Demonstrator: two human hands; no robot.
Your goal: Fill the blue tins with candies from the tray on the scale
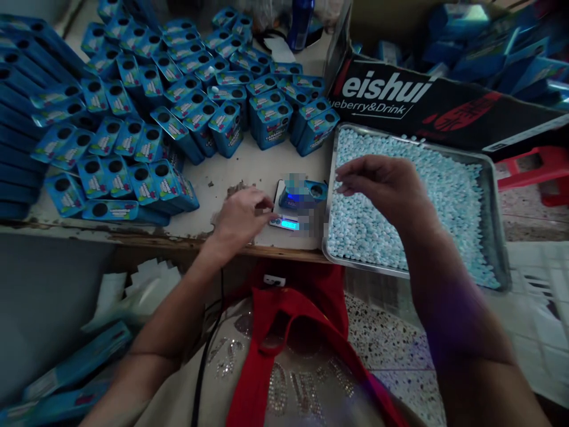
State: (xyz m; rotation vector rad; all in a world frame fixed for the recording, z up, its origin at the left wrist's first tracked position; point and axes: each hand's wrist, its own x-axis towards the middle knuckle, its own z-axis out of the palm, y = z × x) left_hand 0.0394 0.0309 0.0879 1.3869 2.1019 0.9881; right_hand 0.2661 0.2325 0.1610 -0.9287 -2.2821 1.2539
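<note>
A small digital scale [284, 223] with a lit blue display lies near the table's front edge. On it rests a blue candy box [291, 198], partly blurred by blocky pixels. My left hand [244, 216] is at the scale's left side, fingers loosely bent and apart, fingertips by its edge; it holds nothing that I can see. Right of the scale, a metal tray [501, 237] carries a layer of small pale-blue candies [373, 231]. Over the tray's left part hovers my right hand [377, 184], fingertips pinched together; what they hold, if anything, is too small to make out.
Many blue boxes with round top holes [146, 136] stand packed across the table's left and back. Behind the tray is a black carton [400, 107] holding more blue packs. A red stool [533, 172] stands at the right; a dark blue can [301, 24] is at the back.
</note>
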